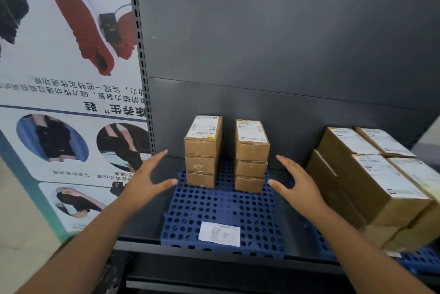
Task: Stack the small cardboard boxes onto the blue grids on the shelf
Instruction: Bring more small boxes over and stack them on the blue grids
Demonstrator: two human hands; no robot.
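Two stacks of small cardboard boxes are seen on the far part of the blue grid (214, 210). The left stack (202, 150) and the right stack (251, 155) are each three boxes high, set side by side with a narrow gap between them. Six boxes are thus judged to be placed already. The near part of the grid is taken up only by a white paper slip (220, 233), so room for further stacks appears to be left. No loose small box is in view, so how many remain cannot be told.

The left hand (145, 177) and the right hand (297, 181) are held wide, with fingers spread and nothing gripped, one at each side of the stacks and apart from them.

The grid is carried by a dark shelf (292, 227). On the right, larger cardboard boxes (381, 186) are piled on a second blue grid (414, 260). A poster (66, 79) is fixed at the left.
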